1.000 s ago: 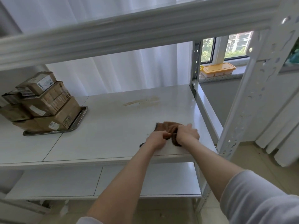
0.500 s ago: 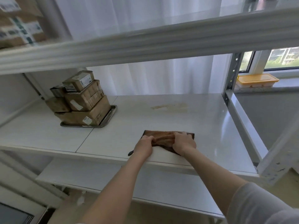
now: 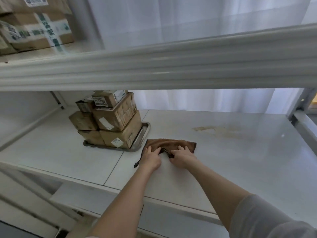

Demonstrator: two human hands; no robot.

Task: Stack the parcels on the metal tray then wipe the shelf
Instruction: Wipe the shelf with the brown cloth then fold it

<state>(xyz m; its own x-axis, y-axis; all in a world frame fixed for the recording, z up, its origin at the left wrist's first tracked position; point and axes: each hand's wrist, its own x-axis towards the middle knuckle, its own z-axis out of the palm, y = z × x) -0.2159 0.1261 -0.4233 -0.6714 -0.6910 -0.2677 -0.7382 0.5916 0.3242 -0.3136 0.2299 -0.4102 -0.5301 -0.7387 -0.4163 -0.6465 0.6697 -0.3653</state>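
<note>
Several cardboard boxes (image 3: pixel 34 26) sit on the top shelf at the far left. They are bound with white tape printed in green and one carries a white label, but all of this writing is too blurred to read.

Below them, on the left half of the white shelf (image 3: pixel 248 169), a metal tray (image 3: pixel 145 133) holds the parcels (image 3: pixel 113 121). These are brown cardboard boxes stacked about three high, the largest at the bottom and the smallest on top. Each has a white shipping label. One near the top shows a line of dark characters (upside down and not legible).

Just right of the tray's near corner, a brown cloth (image 3: pixel 171 144) lies flat on the shelf; whether it touches the rim cannot be told. A thin dark loop (image 3: pixel 137 164) trails from its left edge.

The left hand (image 3: pixel 151 158) rests on the cloth's left part, its fingers bent and gathering a fold at the middle. The right hand (image 3: pixel 182 158), with a grey sleeve (image 3: pixel 267 219) on its upper arm, pinches the same bunched near edge between curled fingers and thumb. The two hands nearly meet.

Farther right, a pale tan stain (image 3: pixel 216 130) marks the shelf surface behind the cloth. A white curtain (image 3: pixel 197 100) hangs behind the shelf.
</note>
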